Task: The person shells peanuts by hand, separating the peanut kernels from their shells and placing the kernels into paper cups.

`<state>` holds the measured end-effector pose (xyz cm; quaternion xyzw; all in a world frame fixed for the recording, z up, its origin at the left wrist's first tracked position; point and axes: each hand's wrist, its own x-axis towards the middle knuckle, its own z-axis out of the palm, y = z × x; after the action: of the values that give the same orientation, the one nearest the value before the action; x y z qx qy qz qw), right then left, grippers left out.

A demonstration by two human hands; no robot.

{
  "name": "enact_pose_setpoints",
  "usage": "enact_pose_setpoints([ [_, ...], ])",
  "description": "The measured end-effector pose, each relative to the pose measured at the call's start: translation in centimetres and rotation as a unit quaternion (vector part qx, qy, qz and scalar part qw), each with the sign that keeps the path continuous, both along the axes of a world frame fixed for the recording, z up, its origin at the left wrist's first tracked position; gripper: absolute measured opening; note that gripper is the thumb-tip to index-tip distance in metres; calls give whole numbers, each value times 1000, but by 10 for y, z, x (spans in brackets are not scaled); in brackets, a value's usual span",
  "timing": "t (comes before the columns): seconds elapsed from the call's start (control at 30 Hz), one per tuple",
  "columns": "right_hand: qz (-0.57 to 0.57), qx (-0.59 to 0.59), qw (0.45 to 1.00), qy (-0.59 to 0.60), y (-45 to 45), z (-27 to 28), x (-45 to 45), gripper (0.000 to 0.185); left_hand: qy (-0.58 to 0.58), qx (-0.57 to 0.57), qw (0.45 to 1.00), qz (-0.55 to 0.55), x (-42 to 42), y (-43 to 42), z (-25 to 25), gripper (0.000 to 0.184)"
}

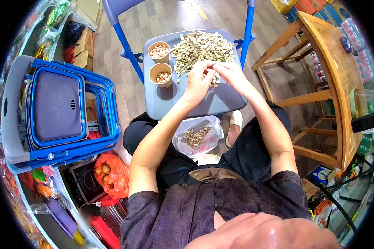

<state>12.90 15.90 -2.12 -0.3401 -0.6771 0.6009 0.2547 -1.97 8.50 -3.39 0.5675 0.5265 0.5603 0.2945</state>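
Closest in, between the person's knees, a thin plastic bag (180, 143) hangs open, and there's work left in it: a modest clump of unshelled peanuts (197, 136) at the bottom. Up over the near edge of the folding chair's seat (170, 106), which serves as the worktop, and here are the hands! Left hand (198, 81) and right hand (232, 75) meet, fingertips bunched together over the near edge of the shell heap. Is there a peanut pinched in there? Can't tell, the fingers hide it. A few loose bits of shell (214, 82) lie just below them.

Off to the left, the nearer paper cup (166, 85) carries shelled kernels (163, 77) well below its rim, so plenty of room there. Right behind it, the farther paper cup (159, 60) looks close to full. And at the far side, what a heap of empty shells (203, 47), spread wide across the seat! By that pile against that small clump, I'd call this well past halfway, with the bag not yet finished.
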Motion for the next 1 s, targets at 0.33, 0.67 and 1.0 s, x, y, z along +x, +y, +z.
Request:
enact_pose_setpoints([
  [0.33,-3,-233,972,40,-12,21,-4,39,-264,-137,952,-67,-10,2,6,22],
  [0.67,20,-265,963,46,-13,20,-1,38,-250,-66,965,-51,-4,3,7,12],
  [1.0,26,-329,941,67,-14,13,-2,37,-204,-70,975,-57,-5,1,4,7],
])
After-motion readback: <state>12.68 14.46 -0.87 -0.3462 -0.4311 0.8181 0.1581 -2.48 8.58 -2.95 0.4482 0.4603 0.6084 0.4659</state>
